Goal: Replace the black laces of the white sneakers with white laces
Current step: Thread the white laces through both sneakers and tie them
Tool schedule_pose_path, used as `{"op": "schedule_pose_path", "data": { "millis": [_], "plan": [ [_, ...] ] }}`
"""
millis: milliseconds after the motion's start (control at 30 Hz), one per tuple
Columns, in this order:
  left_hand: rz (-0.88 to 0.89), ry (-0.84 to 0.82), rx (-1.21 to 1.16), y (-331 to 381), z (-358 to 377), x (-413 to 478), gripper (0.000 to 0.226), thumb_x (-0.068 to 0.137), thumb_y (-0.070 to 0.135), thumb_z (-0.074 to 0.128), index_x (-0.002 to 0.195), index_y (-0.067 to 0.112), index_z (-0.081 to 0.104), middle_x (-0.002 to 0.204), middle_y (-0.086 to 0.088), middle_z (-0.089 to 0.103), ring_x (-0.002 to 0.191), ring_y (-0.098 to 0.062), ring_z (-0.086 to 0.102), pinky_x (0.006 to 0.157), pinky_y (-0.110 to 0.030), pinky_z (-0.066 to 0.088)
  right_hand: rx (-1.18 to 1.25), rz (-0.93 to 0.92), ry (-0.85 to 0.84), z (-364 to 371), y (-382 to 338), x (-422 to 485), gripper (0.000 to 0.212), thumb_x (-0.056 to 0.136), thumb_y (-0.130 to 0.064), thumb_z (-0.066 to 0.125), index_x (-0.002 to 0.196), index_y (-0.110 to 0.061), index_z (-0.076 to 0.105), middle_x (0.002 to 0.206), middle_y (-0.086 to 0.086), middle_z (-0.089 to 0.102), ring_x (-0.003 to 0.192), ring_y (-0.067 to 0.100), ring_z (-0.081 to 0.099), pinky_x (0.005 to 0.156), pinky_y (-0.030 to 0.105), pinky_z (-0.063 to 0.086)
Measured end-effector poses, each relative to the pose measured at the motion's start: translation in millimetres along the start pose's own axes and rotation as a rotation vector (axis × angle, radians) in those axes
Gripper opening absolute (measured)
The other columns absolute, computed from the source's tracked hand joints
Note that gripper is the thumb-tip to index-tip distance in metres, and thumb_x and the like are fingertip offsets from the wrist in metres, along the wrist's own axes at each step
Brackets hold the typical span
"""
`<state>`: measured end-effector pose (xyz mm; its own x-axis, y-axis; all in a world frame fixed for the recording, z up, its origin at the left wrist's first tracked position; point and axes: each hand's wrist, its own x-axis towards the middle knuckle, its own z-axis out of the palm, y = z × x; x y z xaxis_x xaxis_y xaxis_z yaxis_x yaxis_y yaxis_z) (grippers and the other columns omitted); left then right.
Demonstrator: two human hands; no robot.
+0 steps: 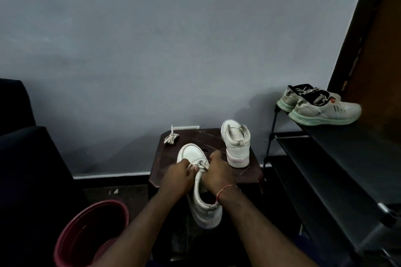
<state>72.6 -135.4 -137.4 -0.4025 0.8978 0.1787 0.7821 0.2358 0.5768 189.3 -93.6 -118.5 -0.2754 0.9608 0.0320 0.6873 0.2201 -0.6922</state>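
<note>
A white sneaker [191, 154] lies toe-away on the dark stool [249, 171], its heel hanging over the near edge. A white lace [200, 166] runs through its lower eyelets. My left hand [176, 176] pinches the lace from the left side. From the right, my right hand [217, 172] grips the lace and the shoe's upper. The second white sneaker [236, 143] stands upright at the stool's back right, heel toward me, without a visible lace. A bundled white lace [171, 137] rests at the stool's back left corner.
A dark red bucket [91, 232] stands on the floor at lower left. A black shoe rack [338, 158] on the right carries a pair of grey sneakers [321, 106]. A dark chair [23, 158] fills the left side; a grey wall is behind.
</note>
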Motion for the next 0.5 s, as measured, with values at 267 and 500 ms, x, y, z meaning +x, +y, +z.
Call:
{"op": "schedule_pose_path", "data": {
  "millis": [267, 500],
  "plan": [
    [-0.049, -0.316, -0.296, 3, -42, 5, 0.039, 0.094, 0.024, 0.058, 0.056, 0.013, 0.055, 0.051, -0.002, 0.049, 0.047, -0.012, 0.043, 0.048, -0.026, 0.034, -0.164, 0.012, -0.042, 3, -3, 4, 0.036, 0.087, -0.027, 0.058, 0.116, -0.013, 0.044, 0.120, 0.015, 0.063, 0.115, 0.035, 0.058, 0.092, 0.040, 0.045],
    [-0.260, -0.047, -0.983, -9, -32, -10, 0.034, 0.090, 0.013, 0.056, 0.059, 0.016, 0.043, 0.051, -0.005, 0.036, 0.045, -0.012, 0.031, 0.042, -0.016, 0.025, -0.181, 0.022, 0.039, 8, -6, 0, 0.035, 0.087, -0.016, 0.052, 0.121, -0.014, 0.044, 0.119, 0.012, 0.063, 0.113, 0.035, 0.059, 0.089, 0.039, 0.047]
  ]
}}
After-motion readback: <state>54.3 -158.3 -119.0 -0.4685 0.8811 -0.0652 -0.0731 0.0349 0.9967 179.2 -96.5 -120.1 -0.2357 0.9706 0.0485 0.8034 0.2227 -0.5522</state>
